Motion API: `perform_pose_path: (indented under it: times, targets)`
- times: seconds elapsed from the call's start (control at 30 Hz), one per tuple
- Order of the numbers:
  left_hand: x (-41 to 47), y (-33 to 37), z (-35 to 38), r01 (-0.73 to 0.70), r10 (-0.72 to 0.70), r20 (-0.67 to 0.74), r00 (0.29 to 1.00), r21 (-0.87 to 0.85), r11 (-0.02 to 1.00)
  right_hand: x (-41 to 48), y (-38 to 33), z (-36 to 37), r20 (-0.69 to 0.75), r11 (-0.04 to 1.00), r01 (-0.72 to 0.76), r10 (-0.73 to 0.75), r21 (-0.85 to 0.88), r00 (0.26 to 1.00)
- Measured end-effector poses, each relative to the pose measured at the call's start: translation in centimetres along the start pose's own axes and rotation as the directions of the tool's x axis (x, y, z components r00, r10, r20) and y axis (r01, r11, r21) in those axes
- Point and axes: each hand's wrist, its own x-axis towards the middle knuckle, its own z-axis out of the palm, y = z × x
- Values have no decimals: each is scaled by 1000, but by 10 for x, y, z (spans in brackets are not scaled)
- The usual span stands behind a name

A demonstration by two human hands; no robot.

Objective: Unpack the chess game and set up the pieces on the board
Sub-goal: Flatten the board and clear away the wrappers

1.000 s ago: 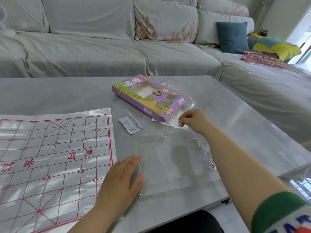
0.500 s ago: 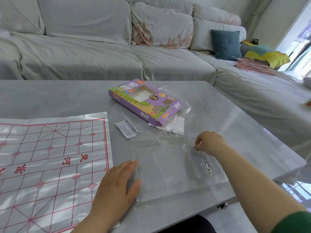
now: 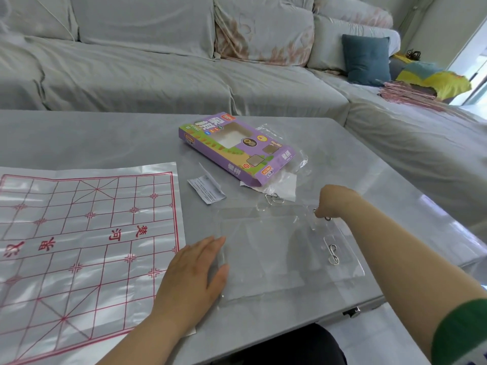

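Chess board sheet (image 3: 79,233), glossy plastic printed with a red grid, is lying flat at your near left on the grey table (image 3: 105,138). Your left hand (image 3: 195,275) is staying flat, fingers straight, on the left edge of the clear tray (image 3: 284,254). Your right hand (image 3: 334,201), by the box a second ago, is now pinching a wire clip (image 3: 327,218) at the tray's far right corner. Beyond, the purple cardboard box (image 3: 237,148) is sitting on crinkled film (image 3: 297,164).

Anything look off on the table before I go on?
Yes. The board sheet is creased and not flat. Loose wire clips lie on the clear plastic sheet, which the left hand presses; the right hand pinches a wire clip at its far edge. No chess pieces are in view.
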Motion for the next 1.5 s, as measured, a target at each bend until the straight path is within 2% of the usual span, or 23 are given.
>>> perform_pose_path:
  times: [0.1, 0.2, 0.3, 0.47, 0.53, 0.6, 0.7, 0.8, 0.87, 1.07, 1.23, 1.4, 1.5]
  targets:
    - [0, 0, -1, -43, 45, -45, 998, 41, 998, 5, -14, -11, -147, 992, 85, -70, 96, 987]
    - [-1, -1, 0, -53, 57, -63, 996, 68, 996, 12, -40, -7, -269, 984, 180, -171, 8, 948]
    - [-1, -1, 0, -54, 58, -70, 996, 68, 996, 22, -58, 4, -234, 974, 227, -222, -5, 947]
    - [1, 0, -1, -42, 47, -66, 997, 66, 997, 28, -35, 6, -205, 944, 191, -138, 268, 969]
    - [1, -3, -2, -27, 30, -40, 999, 67, 997, 15, -12, 3, -220, 960, 144, -91, 240, 971]
    - [1, -2, -2, -8, 9, -4, 1000, 44, 999, -5, 11, 0, -188, 975, 140, -107, 172, 976]
    - [2, 0, 2, 51, -52, -22, 998, -43, 998, -42, 35, 5, -23, 966, 247, -246, 78, 969]
    - [1, 0, 5, 23, -27, -83, 996, -57, 998, -65, 46, 22, 76, 976, 216, -218, 28, 973]
    - [2, 1, 4, 36, -40, -64, 997, -59, 998, -68, 46, 35, 75, 988, 155, -154, -7, 985]
    - [2, 1, 4, 33, -37, -32, 999, -101, 994, -64, 28, 49, 7, 997, 66, -66, 30, 998]
    - [2, 2, 1, 45, -45, 7, 999, -91, 995, -64, 39, 52, 33, 947, 35, -47, 320, 998]
    - [1, -1, 2, 41, -41, 8, 999, -111, 993, -58, 41, 29, -154, 891, 72, -3, 449, 988]
    - [1, 0, -1, 58, -57, 9, 998, -109, 992, -43, 20, 16, -252, 861, 158, -36, 484, 967]
